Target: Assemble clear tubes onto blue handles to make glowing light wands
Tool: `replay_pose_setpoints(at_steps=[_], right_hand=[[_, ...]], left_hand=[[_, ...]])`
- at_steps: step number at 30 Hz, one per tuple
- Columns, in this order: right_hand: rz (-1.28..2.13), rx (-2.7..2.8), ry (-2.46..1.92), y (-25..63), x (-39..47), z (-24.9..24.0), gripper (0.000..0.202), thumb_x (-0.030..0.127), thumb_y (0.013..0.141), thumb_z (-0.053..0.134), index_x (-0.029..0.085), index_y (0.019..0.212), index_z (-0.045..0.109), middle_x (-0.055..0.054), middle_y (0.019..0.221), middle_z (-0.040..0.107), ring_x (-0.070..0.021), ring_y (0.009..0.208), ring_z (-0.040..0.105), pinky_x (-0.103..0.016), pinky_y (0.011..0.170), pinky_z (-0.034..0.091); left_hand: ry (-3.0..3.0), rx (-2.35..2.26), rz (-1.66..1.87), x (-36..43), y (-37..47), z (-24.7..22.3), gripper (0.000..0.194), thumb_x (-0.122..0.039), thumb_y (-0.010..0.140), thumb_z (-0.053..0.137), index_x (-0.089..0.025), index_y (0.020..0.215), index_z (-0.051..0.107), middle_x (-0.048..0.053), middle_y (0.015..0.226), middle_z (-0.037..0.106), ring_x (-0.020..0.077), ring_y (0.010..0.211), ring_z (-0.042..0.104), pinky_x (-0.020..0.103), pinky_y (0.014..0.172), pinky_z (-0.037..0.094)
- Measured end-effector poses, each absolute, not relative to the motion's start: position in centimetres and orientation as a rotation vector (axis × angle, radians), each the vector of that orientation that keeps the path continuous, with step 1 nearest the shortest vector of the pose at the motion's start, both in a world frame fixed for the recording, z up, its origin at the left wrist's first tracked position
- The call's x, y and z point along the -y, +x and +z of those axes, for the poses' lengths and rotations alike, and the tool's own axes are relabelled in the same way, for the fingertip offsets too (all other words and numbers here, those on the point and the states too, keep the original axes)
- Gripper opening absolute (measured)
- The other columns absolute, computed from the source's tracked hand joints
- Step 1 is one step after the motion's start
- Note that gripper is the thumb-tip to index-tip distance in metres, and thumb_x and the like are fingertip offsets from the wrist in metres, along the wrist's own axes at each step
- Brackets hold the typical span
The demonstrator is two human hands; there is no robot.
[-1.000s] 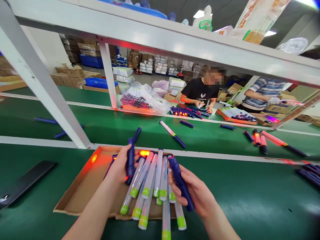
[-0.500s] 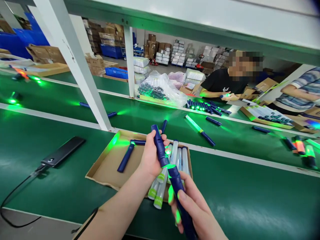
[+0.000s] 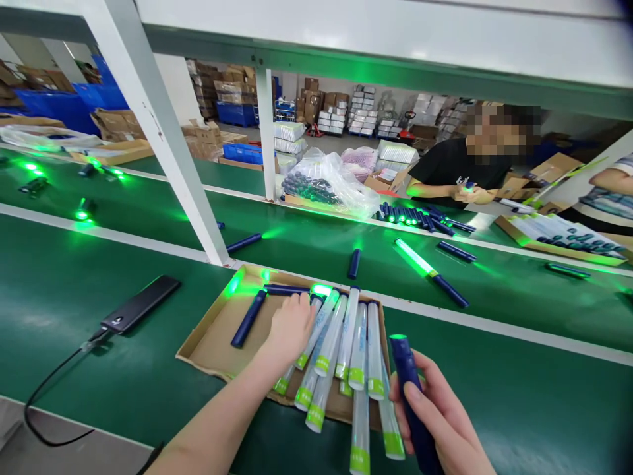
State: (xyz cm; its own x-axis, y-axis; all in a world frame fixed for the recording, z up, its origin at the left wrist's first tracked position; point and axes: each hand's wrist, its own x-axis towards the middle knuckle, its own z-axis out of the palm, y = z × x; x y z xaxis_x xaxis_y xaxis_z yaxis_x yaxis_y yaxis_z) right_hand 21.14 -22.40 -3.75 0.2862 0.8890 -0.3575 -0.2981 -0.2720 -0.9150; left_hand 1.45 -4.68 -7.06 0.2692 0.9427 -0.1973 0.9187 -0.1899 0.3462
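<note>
My right hand (image 3: 435, 409) is wrapped around a dark blue flashlight-like handle (image 3: 413, 396), its upper end lit green. My left hand (image 3: 291, 323) is down over the cardboard tray (image 3: 212, 336), fingers curled at the capped ends of several clear tubes (image 3: 336, 336) with lime-green bands. What those fingertips grip is hidden behind the hand. Just beyond it a blue handle (image 3: 284, 289) lies across the tray, and another blue handle (image 3: 248, 318) lies to its left. A bright green glow shows beside the left fingertips. Some tubes stick out over the tray's near edge.
A black power bank (image 3: 141, 303) with a cable lies on the left. Behind the tray, a lit green stick (image 3: 430, 270) and loose blue handles (image 3: 355, 264) lie on the green surface. A white post (image 3: 168, 145) rises at left. A co-worker (image 3: 459, 168) stands opposite, holding something.
My left hand has left the upright handle it held against the other one and moved down to the tray. My right hand has shifted right, still holding its handle. The camera view has shifted slightly.
</note>
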Motion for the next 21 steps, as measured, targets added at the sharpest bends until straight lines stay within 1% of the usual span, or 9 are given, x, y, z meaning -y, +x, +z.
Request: replay_pose_setpoints(at_steps=[2, 4, 8, 10, 12, 15, 18, 19, 21], right_hand=[[1.309, 0.63, -1.384, 20.9, 22.5, -4.2, 0.07, 0.061, 0.086, 0.084, 0.03, 0.14, 0.054, -0.002, 0.087, 0.068, -0.0147, 0.056, 0.053, -0.026, 0.047, 0.046], [1.356, 0.657, -1.388, 20.9, 22.6, -5.0, 0.073, 0.064, 0.087, 0.081, 0.028, 0.143, 0.051, -0.001, 0.084, 0.068, -0.015, 0.056, 0.052, -0.027, 0.047, 0.047], [1.5, 0.697, -1.413, 21.3, 23.1, -6.5, 0.081, 0.069, 0.091, 0.075, 0.028, 0.153, 0.042, 0.0, 0.078, 0.067, -0.0167, 0.059, 0.054, -0.028, 0.053, 0.048], [1.547, 0.688, -1.428, 21.3, 23.3, -7.0, 0.082, 0.068, 0.092, 0.075, 0.029, 0.155, 0.039, 0.001, 0.075, 0.066, -0.0176, 0.062, 0.057, -0.028, 0.055, 0.048], [1.538, 0.651, -1.424, 21.3, 23.1, -7.2, 0.087, 0.071, 0.089, 0.077, 0.029, 0.155, 0.039, 0.001, 0.079, 0.067, -0.017, 0.061, 0.057, -0.027, 0.054, 0.048], [1.477, 0.616, -1.347, 21.2, 22.5, -7.0, 0.092, 0.074, 0.084, 0.079, 0.027, 0.153, 0.04, -0.002, 0.085, 0.071, -0.0149, 0.058, 0.055, -0.026, 0.051, 0.046], [1.443, 0.64, -1.294, 20.6, 22.4, -6.1, 0.092, 0.072, 0.087, 0.078, 0.025, 0.156, 0.04, 0.002, 0.072, 0.067, -0.015, 0.055, 0.054, -0.025, 0.051, 0.043], [1.453, 0.645, -1.303, 20.2, 22.5, -5.8, 0.093, 0.072, 0.088, 0.077, 0.025, 0.158, 0.04, 0.003, 0.068, 0.066, -0.0152, 0.054, 0.054, -0.026, 0.051, 0.044], [1.513, 0.643, -1.356, 19.2, 22.9, -5.2, 0.099, 0.076, 0.084, 0.078, 0.024, 0.16, 0.043, 0.0, 0.071, 0.069, -0.0161, 0.055, 0.056, -0.028, 0.053, 0.045]], left_hand=[[2.19, -1.623, -0.023, 4.3, 2.0, -6.8, 0.033, -0.033, 0.109, 0.036, -0.013, 0.124, 0.058, 0.025, 0.126, 0.064, 0.0397, 0.12, 0.062, 0.051, 0.098, 0.052], [2.224, -1.59, -0.124, 4.1, 1.6, -6.4, 0.033, -0.032, 0.107, 0.042, -0.011, 0.127, 0.058, 0.027, 0.129, 0.063, 0.0422, 0.123, 0.061, 0.052, 0.097, 0.053], [2.297, -1.497, -0.281, 5.9, 0.0, -5.6, 0.034, -0.019, 0.093, 0.061, -0.013, 0.127, 0.059, 0.026, 0.135, 0.061, 0.0433, 0.128, 0.06, 0.05, 0.096, 0.055], [2.319, -1.515, -0.325, 7.3, -0.8, -5.6, 0.037, -0.012, 0.09, 0.058, -0.012, 0.127, 0.058, 0.028, 0.136, 0.06, 0.0451, 0.128, 0.06, 0.05, 0.092, 0.056], [2.261, -1.611, -0.282, 8.0, -1.6, -6.0, 0.035, -0.012, 0.094, 0.048, -0.012, 0.128, 0.055, 0.027, 0.125, 0.064, 0.0448, 0.122, 0.064, 0.051, 0.088, 0.056], [1.935, -1.691, 0.226, 7.2, -2.2, -6.2, 0.032, -0.024, 0.101, 0.043, -0.018, 0.131, 0.048, 0.009, 0.088, 0.065, 0.0341, 0.088, 0.071, 0.043, 0.077, 0.055], [1.196, -1.279, 0.951, 5.7, -0.5, -4.6, 0.026, -0.032, 0.094, 0.057, -0.025, 0.117, 0.048, -0.003, 0.075, 0.054, 0.0191, 0.061, 0.058, 0.027, 0.056, 0.047], [0.9, -1.076, 1.046, 5.3, 0.5, -3.8, 0.022, -0.034, 0.091, 0.062, -0.025, 0.107, 0.048, -0.005, 0.073, 0.051, 0.0152, 0.056, 0.053, 0.023, 0.049, 0.043], [0.447, -0.764, 0.988, 4.9, 2.8, -1.8, 0.027, -0.041, 0.091, 0.067, -0.024, 0.09, 0.047, -0.008, 0.066, 0.043, 0.0098, 0.047, 0.042, 0.018, 0.041, 0.036]])
